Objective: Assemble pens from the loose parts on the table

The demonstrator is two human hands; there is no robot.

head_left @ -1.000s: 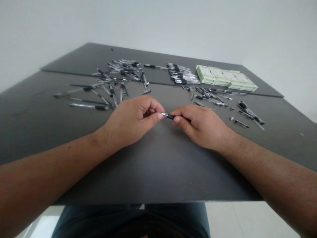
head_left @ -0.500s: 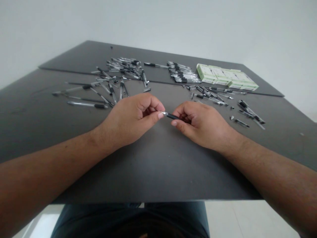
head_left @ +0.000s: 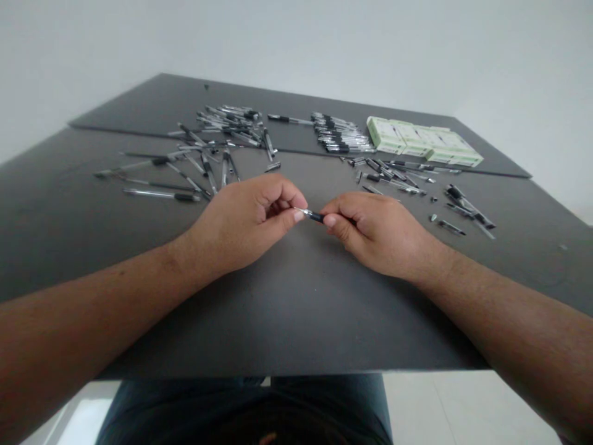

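Between my hands, above the near part of the grey table (head_left: 296, 309), is a pen (head_left: 315, 216) with a black grip and a silvery tip pointing left. My left hand (head_left: 266, 213) pinches the tip end between thumb and forefinger. My right hand (head_left: 370, 225) is closed round the black grip, its thumb lying along it; the pen's rear part is hidden by that hand. Beyond my left hand lies a loose scatter of pens and pen parts (head_left: 185, 164). Past my right hand are more loose parts, among them caps and clear barrels (head_left: 389, 173).
Farther back are a heap of pens (head_left: 231, 123), a neat row of pens (head_left: 340, 133) and several green-and-white boxes (head_left: 421, 141). A few pens (head_left: 470, 207) and small parts lie at the right. A pale wall (head_left: 296, 49) rises behind the table.
My right hand has slid slightly left along the grip toward the tip, its thumb now pressed on the pen. My left hand has barely moved.
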